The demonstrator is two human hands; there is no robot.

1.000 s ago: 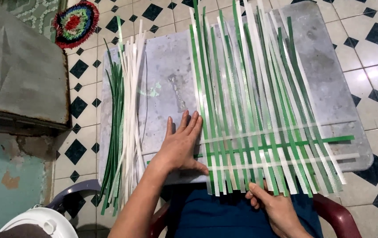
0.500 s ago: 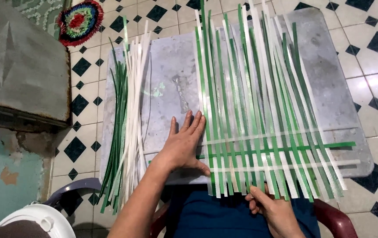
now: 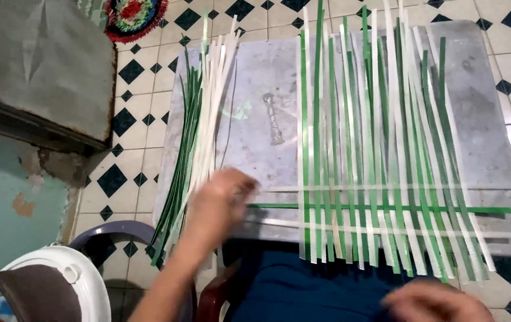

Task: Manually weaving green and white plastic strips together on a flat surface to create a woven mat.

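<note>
A mat of green and white plastic strips lies half-woven on a grey board, with three crosswise strips near its lower end. My left hand, blurred by motion, hovers between the mat's left edge and a loose bundle of white and green strips. Its fingers look loosely curled and I see nothing in them. My right hand is low at the frame's bottom edge, below the strip ends, blurred and partly cut off.
The board rests over my lap above a dark blue garment. A tiled floor with black diamonds surrounds it. A grey slab stands at left, a white lidded container at lower left, a colourful round mat at top.
My left hand has lifted off the mat's left edge and shifted left toward the loose bundle. My right hand has dropped lower and right. The view has shifted, showing more of the board.
</note>
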